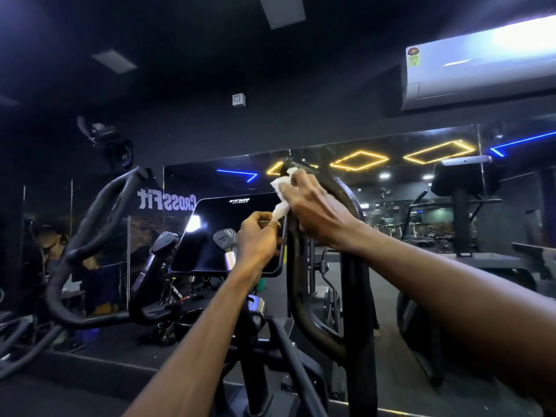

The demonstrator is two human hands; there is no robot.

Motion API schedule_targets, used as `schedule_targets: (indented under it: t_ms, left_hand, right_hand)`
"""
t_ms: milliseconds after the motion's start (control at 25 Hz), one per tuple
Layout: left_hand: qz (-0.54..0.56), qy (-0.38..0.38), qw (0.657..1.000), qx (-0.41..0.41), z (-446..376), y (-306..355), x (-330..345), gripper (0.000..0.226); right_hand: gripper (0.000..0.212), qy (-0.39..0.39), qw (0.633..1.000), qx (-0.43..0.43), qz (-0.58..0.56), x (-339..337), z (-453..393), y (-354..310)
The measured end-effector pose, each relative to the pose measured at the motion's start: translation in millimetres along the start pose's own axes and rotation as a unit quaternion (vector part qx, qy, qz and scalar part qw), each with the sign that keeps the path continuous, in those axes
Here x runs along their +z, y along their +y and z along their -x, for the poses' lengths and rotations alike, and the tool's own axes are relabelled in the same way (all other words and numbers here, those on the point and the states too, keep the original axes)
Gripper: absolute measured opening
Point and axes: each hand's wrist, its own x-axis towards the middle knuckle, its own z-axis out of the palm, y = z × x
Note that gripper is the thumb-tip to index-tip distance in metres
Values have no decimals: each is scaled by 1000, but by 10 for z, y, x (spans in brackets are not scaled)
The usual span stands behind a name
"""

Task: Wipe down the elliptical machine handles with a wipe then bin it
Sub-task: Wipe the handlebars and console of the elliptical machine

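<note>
The elliptical's right handle is a black looped bar rising in the middle of the view. A white wipe is stretched along its upper left side. My right hand presses the wipe's upper part against the top of the loop. My left hand pinches the wipe's lower end just left of the handle. The left handle is a similar black loop at the left, untouched.
The dark console screen sits between the handles, with two short grips in front of it. A mirror wall behind reflects gym machines and ceiling lights. An air conditioner hangs at the upper right.
</note>
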Motion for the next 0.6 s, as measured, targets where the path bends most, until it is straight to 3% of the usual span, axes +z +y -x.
schedule_targets:
  t_ms: [80, 160, 280, 440, 600]
  left_hand:
    - [2, -5, 1000, 3, 22, -12, -1, 9]
    - [13, -9, 1000, 5, 56, -4, 5, 7]
    - [20, -5, 1000, 15, 107, 11, 22, 8]
    - [31, -5, 999, 38, 147, 42, 3, 15]
    - [63, -5, 998, 0, 176, 55, 7, 29]
  right_hand:
    - [63, 11, 1000, 8, -14, 39, 10, 0]
    - [48, 17, 997, 55, -60, 50, 7, -19]
    - [17, -16, 999, 26, -40, 65, 63, -40]
    - [23, -11, 997, 24, -75, 53, 187, -143]
    - [9, 0, 996, 56, -69, -6, 87, -128]
